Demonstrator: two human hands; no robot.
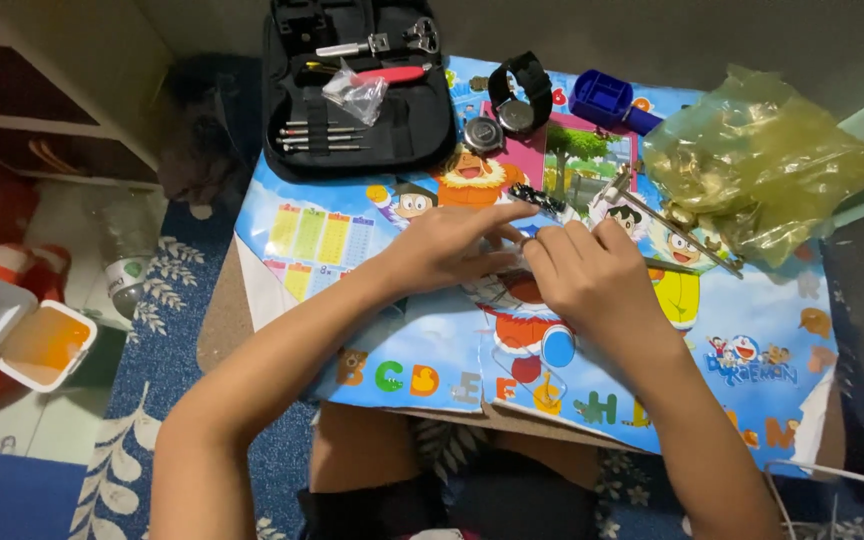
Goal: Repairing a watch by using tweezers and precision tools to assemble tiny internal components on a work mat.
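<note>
Black links of a watch band [537, 200] poke out just past the fingertips, at about 12 o'clock from the person's two hands, so that's where the action is. Left hand [447, 250] and right hand [587, 275] meet in the middle of the surface [752, 310], which is covered with a bright cartoon sheet full of letters and characters. Left-hand fingers are stretched out flat toward the band, lying close together; right-hand fingers are curled down and bunched, knuckles up. Whether either hand is actually pinching the band or something under it, can't tell, the fingers hide that spot.

Rest of the setup: at 11 o'clock from the hands sits an open black tool case [357, 90] with small screwdrivers in loops, a red-handled tool and a little clear plastic bag. At 12 o'clock, past the band, a black wristwatch [520, 95] with a round watch case [482, 133] just beside it. A blue plastic holder [604, 98] is at 1 o'clock, and a crumpled yellowish plastic bag [762, 160] at 2 o'clock, with thin metal tools [682, 235] lying near its edge. Off the surface at 9 o'clock, on the floor, an open white box with an orange inside [37, 345].
</note>
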